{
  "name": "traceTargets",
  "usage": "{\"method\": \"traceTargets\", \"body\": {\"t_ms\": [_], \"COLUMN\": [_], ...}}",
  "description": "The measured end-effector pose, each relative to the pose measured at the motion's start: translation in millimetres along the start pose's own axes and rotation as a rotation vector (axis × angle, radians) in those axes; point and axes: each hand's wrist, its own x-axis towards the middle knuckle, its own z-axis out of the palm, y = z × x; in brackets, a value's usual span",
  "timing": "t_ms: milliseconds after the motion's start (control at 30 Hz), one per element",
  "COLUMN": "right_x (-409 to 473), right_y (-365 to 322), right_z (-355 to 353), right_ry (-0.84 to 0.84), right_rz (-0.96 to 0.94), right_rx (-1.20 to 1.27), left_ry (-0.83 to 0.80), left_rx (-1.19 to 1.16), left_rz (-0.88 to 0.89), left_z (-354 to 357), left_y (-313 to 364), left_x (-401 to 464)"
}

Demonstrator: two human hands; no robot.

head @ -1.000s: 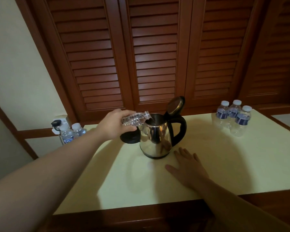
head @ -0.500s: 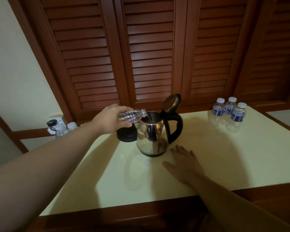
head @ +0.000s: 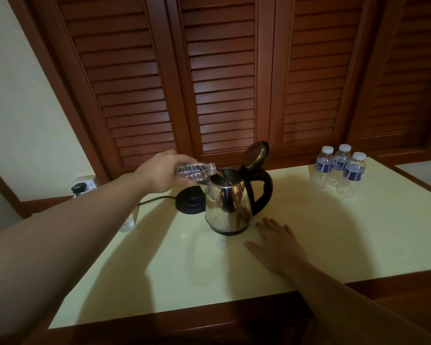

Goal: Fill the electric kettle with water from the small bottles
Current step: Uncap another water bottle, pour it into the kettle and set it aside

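Note:
A steel electric kettle with a black handle stands mid-table, its lid flipped up. My left hand grips a small clear bottle lying almost level, its uncapped neck over the kettle's mouth. Flat on the tabletop to the right of the kettle lies my right hand, fingers straight, holding nothing. Three capped bottles with blue labels stand at the back right.
The black kettle base sits behind and left of the kettle, its cord running to a wall socket. A white cap lies in front of the kettle. Another bottle shows partly under my left forearm. Louvred wooden doors back the pale table.
The view has shifted slightly; the bottle stays tipped at the kettle's mouth. My right hand keeps its place on the table.

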Motion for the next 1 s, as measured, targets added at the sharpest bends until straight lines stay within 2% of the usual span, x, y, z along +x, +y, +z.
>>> {"method": "traceTargets", "body": {"t_ms": [1000], "right_x": [2], "right_y": [4], "right_z": [4], "right_ry": [0.021], "right_rz": [0.008], "right_rx": [0.047], "left_ry": [-0.148], "left_rx": [0.197], "left_rz": [0.052], "left_z": [-23], "left_y": [28], "left_x": [26]}}
